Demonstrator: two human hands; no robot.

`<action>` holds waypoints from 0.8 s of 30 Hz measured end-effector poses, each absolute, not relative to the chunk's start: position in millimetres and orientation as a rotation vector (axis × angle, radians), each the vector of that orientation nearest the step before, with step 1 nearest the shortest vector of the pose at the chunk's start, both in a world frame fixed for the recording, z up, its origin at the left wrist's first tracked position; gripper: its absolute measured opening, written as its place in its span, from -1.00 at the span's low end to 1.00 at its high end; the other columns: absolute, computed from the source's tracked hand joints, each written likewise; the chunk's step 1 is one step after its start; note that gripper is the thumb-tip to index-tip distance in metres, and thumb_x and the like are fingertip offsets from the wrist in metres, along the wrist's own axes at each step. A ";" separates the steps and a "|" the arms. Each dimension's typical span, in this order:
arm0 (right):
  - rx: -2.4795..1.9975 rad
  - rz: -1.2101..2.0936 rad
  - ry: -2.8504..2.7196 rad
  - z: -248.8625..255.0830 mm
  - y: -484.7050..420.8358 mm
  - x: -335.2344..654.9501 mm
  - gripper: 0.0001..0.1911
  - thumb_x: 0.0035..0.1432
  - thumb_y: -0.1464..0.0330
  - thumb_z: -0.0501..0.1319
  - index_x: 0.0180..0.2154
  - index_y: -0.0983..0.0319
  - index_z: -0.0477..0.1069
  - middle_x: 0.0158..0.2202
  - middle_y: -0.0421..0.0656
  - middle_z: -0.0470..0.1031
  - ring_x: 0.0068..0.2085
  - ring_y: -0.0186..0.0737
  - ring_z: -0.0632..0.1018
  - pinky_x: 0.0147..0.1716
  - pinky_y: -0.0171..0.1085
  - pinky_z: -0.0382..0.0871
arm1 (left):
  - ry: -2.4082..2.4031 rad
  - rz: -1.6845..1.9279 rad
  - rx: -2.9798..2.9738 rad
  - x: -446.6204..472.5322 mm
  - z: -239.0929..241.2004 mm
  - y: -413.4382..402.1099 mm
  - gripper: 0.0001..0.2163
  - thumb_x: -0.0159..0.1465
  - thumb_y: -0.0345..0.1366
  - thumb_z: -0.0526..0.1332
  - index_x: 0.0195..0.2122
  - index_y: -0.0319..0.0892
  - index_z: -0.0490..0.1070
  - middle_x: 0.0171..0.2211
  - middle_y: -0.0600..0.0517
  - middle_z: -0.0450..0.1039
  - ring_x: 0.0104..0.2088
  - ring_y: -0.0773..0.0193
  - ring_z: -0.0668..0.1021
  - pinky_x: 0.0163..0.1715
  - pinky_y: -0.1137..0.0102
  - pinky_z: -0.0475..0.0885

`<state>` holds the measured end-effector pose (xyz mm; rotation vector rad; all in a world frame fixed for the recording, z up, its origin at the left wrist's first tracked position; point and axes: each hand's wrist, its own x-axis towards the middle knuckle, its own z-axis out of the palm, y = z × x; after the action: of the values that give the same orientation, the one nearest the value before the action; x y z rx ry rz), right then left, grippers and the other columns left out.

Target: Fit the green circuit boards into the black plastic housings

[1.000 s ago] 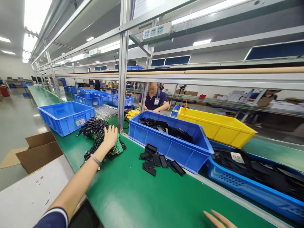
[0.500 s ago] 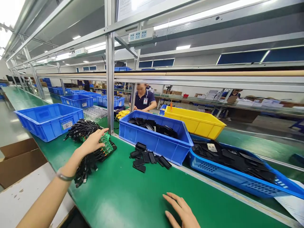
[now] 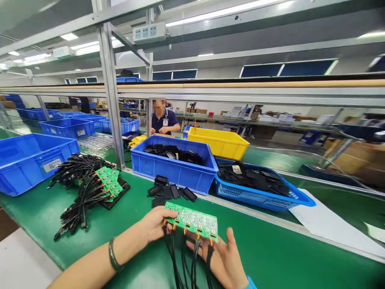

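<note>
The left hand (image 3: 155,224) has its grip pinching the left end of the circuit board (image 3: 195,221), above the desk (image 3: 279,261); the right hand (image 3: 227,259), grip spread — just below its right end. Green surface stretches rightward to a pale edge strip (image 3: 255,216) — black casings (image 3: 170,191) lie before the blue crate (image 3: 168,168).

The circuit board (image 3: 197,220) was glossy, the worktable (image 3: 264,249) smooth and shiny, the bin (image 3: 168,171) of plastic, the post (image 3: 110,88) of metal.

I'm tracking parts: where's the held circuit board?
Below centre in the head view: the left hand holds the circuit board, its cables hanging by the right hand.
</note>
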<state>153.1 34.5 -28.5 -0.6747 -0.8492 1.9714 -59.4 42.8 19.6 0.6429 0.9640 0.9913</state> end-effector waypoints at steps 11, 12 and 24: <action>-1.010 1.742 -0.945 -29.9 47.1 161.1 -0.57 0.00 0.09 0.36 -0.27 0.34 0.55 -0.30 -0.01 0.62 -0.28 -0.08 0.62 -0.27 -0.15 0.53 | 0.834 0.942 0.985 -39.7 -42.0 48.0 -0.56 0.03 -0.04 0.39 -0.21 -0.30 0.49 -0.37 -0.07 0.55 -0.43 0.30 0.54 -0.45 0.46 0.37; -1.006 1.703 -0.984 -28.4 45.0 157.5 -0.54 0.00 0.05 0.34 -0.26 0.34 0.56 -0.30 -0.01 0.62 -0.28 -0.06 0.62 -0.27 -0.15 0.53 | 0.858 0.977 0.989 -39.2 -42.8 47.0 -0.57 0.02 -0.02 0.39 -0.25 -0.30 0.48 -0.41 -0.05 0.54 -0.46 0.31 0.53 -0.48 0.47 0.35; -1.088 1.374 -1.045 -53.2 38.1 142.6 -0.54 0.03 0.01 0.29 -0.28 0.29 0.53 -0.27 -0.04 0.61 -0.27 0.01 0.60 -0.29 -0.12 0.54 | 1.004 1.186 0.958 -29.2 -39.2 42.5 -0.61 -0.02 -0.02 0.39 -0.44 -0.28 0.41 -0.58 0.04 0.46 -0.59 0.36 0.46 -0.57 0.49 0.27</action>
<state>142.6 38.1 -53.2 -1.0877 -1.0451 1.3745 -29.2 42.5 -39.2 0.9579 1.0044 1.1857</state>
